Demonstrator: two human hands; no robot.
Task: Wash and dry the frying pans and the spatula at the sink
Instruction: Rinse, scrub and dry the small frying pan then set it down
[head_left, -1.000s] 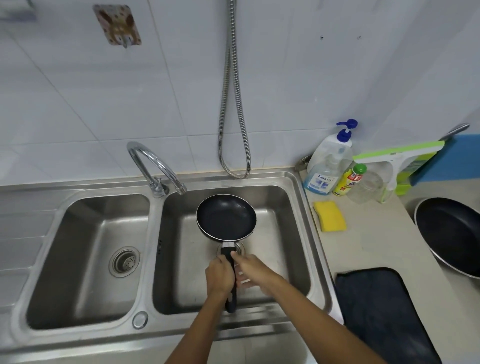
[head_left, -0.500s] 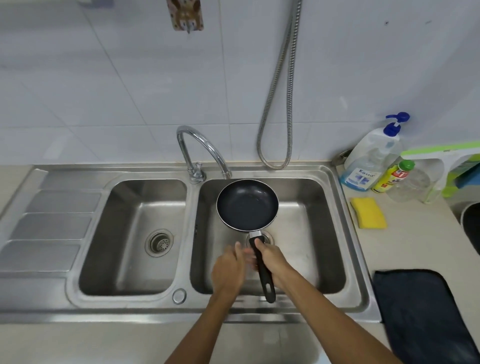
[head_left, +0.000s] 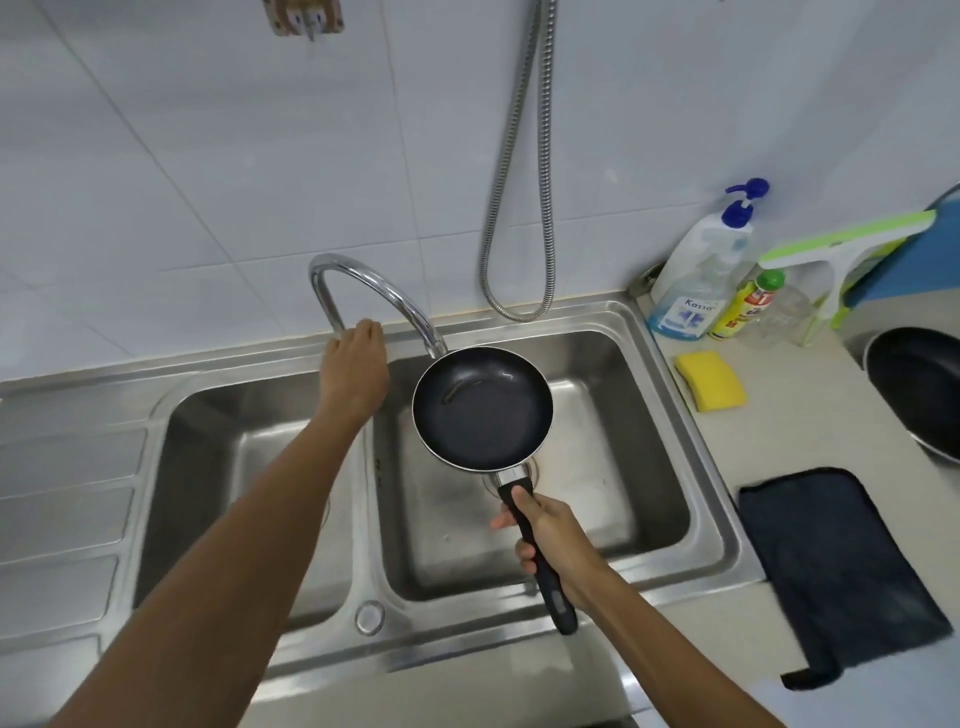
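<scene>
The right grip is closed round the black handle of the small dark non-stick frying pan. It holds the pan roughly level over the right basin of the stainless-steel double sink, with the pan's far rim just under the spout of the curved chrome tap. The left grip lies over the tap's base. Its fingertips are hidden behind the hand, so I cannot tell whether they clasp a lever or only rest there. No water seems to be running.

The likely trouble is the tap opening too hard. A strong stream hitting the shallow pan near its rim would spray the wall and the tabletop. Water filling the pan would also weigh on a one-handed hold far along the handle, so the pan could tip or slip once wet.

The large dark frying pan waits at the far right, near the yellow sponge and the dark drying cloth. No spatula is in view.
</scene>
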